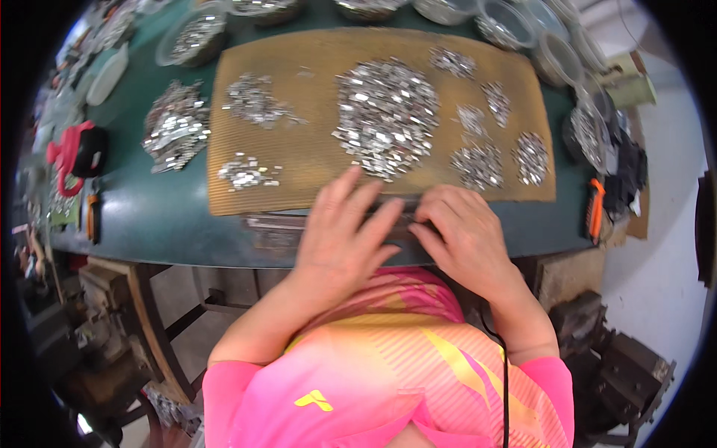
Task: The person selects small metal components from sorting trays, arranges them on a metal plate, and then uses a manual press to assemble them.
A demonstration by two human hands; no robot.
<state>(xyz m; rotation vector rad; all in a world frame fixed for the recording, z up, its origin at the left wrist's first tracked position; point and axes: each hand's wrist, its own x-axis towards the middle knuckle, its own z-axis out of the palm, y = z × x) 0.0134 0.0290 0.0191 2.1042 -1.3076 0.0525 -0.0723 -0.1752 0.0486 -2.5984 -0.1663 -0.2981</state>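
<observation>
My left hand (340, 231) is open, its fingers spread over the near edge of the ribbed tan mat (299, 160). Its longest fingertip reaches the lower edge of a big heap of small shiny metal pieces (388, 112). Under and between both hands runs a dark, flat metal bar (276, 222) along the mat's front edge, partly covered by my fingers. My right hand (464, 237) is closed at the bar's right end, thumb and fingertips drawn together. What it pinches, if anything, is too small to make out.
Smaller piles of metal pieces (478, 166) lie around the mat, and one pile (177, 127) rests on the green table (157, 209). Plastic tubs (190, 33) line the far side. A pink-and-black tool (78, 157) is at left, an orange-handled tool (594, 209) at right.
</observation>
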